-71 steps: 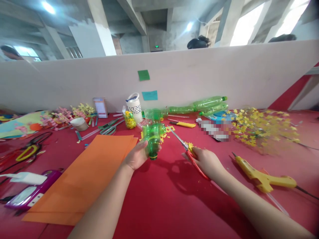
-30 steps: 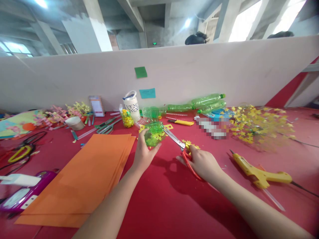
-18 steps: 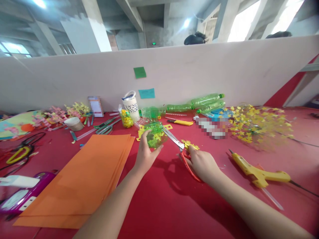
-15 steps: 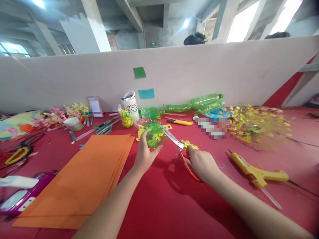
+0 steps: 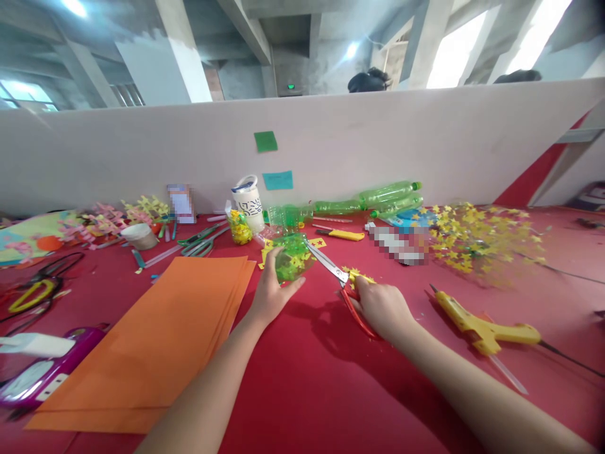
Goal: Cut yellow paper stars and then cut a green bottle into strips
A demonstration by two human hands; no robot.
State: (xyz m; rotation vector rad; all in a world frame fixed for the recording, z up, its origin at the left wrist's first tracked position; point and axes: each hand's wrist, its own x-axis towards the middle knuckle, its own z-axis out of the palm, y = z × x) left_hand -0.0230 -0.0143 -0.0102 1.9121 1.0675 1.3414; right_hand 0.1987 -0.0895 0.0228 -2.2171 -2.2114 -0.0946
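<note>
Between thumb and fingers, my left hand (image 5: 274, 287) grips a piece of a green plastic bottle (image 5: 293, 261), see-through and rounded. My right hand (image 5: 385, 309) is closed round the red handles of a pair of scissors (image 5: 333, 268). The blades point up and left, their tips at the right edge of the bottle piece; whether they touch the plastic I cannot tell. Yellow star cut-outs (image 5: 363, 275) lie just behind the scissors. Yellow paper with star shapes (image 5: 319, 243) shows behind and through the green plastic.
Orange sheets (image 5: 155, 334) lie at left, near a purple power strip (image 5: 51, 369). A yellow glue gun (image 5: 486, 325) rests at right, before a bunch of yellow stars (image 5: 472, 236). Behind are a yellow cutter knife (image 5: 346, 234), green bottles (image 5: 390, 195), a white cup (image 5: 249, 205) and a low partition (image 5: 359, 139).
Both hands stay nearly where they were, with the scissor tips still by the bottle piece's edge. The whole view has shifted very slightly.
</note>
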